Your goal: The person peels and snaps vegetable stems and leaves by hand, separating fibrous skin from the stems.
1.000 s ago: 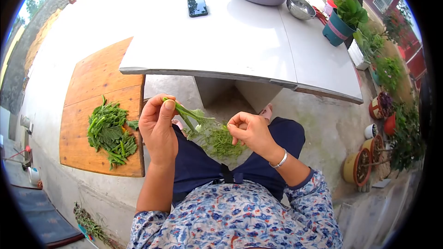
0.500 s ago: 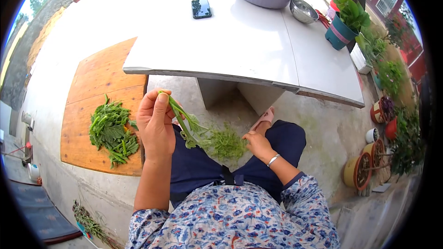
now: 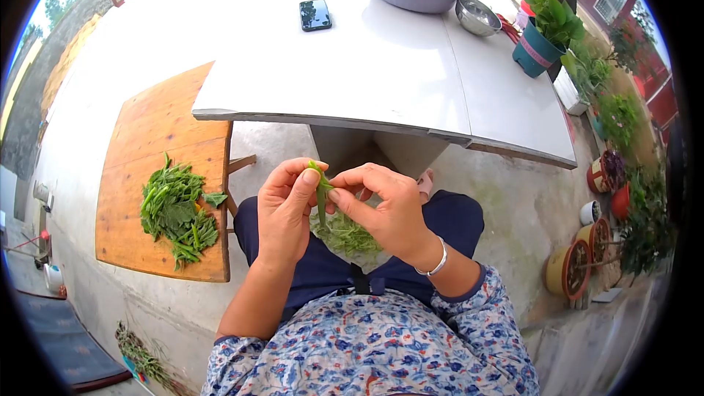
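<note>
The green stalk is pinched tight by left hand and newly raised right hand, two-handed work presumably resumed

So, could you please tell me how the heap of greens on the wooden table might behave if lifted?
The heap of greens would probably come apart, since its stems and leaves lie loosely jumbled. The broad, thin-looking leaves may flop. It is likely light for its size, being mostly leaf and slim stem.
</note>
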A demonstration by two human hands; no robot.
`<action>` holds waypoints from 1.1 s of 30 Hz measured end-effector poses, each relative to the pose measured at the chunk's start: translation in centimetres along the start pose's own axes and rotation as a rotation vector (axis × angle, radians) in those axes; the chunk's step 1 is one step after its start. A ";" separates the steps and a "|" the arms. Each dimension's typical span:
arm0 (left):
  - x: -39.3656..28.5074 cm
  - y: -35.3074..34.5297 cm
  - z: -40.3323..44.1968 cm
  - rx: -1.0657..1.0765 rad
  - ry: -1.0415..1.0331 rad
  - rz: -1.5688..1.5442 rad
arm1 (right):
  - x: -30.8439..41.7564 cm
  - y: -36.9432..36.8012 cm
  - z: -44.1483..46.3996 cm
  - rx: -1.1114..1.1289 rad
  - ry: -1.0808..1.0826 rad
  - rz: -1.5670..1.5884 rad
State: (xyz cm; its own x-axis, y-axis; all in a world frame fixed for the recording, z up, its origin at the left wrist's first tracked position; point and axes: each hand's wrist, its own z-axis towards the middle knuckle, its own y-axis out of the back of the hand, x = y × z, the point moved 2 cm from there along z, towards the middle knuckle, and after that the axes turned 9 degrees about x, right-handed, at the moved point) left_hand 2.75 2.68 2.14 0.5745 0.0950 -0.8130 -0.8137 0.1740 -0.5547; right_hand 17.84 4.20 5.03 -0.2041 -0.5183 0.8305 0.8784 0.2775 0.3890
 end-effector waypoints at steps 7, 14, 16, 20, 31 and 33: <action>-0.1 0.1 -0.8 0.056 0.096 0.039 | -2.2 0.8 -0.2 0.175 -0.341 0.486; -0.4 1.2 -0.4 -0.009 0.078 0.149 | -1.9 2.1 -0.4 0.262 -0.397 0.404; -0.4 1.2 -0.3 -0.027 0.079 0.169 | -2.1 2.3 -0.5 0.291 -0.440 0.475; -0.1 1.0 -0.4 -0.019 0.130 0.225 | -2.2 2.7 -0.6 0.273 -0.477 0.520; -0.9 0.2 -0.5 0.020 0.051 0.444 | -1.4 2.7 -0.3 -0.038 0.126 -0.143; -1.2 0.2 -0.5 0.049 0.143 0.477 | -1.0 2.8 -0.2 -0.047 0.159 -0.301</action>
State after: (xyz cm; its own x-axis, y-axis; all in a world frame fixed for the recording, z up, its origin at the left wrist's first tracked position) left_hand 1.89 2.07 2.94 0.1187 0.0408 -0.9921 -0.9758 0.1898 -0.1089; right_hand 20.55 5.31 5.22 -0.3908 -0.6916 0.6074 0.8086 0.0573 0.5855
